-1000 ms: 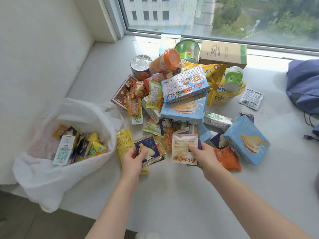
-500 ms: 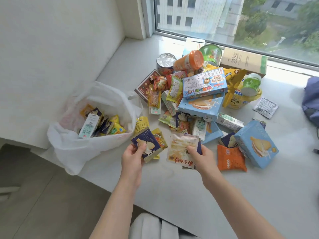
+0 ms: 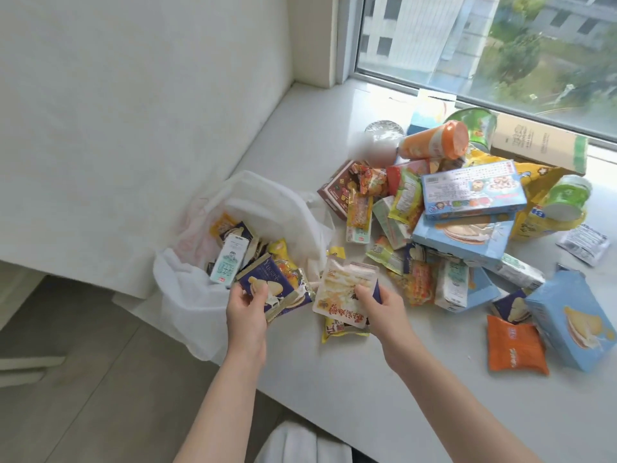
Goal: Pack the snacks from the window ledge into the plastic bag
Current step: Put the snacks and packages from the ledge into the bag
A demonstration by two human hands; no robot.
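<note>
Both your hands have moved left since half a second ago. Left hand (image 3: 247, 309) now has its navy packet (image 3: 270, 285) at the near rim of the bag (image 3: 187, 295); before, it was over bare ledge. Right hand (image 3: 384, 307) follows with the pale packet (image 3: 344, 292), just right of the bag.

Room: white ledge (image 3: 334, 379), white wall (image 3: 133, 111) on the left, window (image 3: 484, 45) far right, grey floor (image 3: 83, 379) near left. Bag sits at the ledge's left by the wall, mouth open, several packets inside.

Grip: your left hand pinches the navy packet at its near end, thumb on top; the packet sticks out on the far side, over the bag mouth. Your right hand pinches the pale packet at its right edge, thumb on top, with a yellow packet (image 3: 337, 332) stacked under it; both stick out left of the hand.

Pile (image 3: 400, 202) lies right and far of the right hand. Orange packet (image 3: 514, 349) lies near right on the ledge.
</note>
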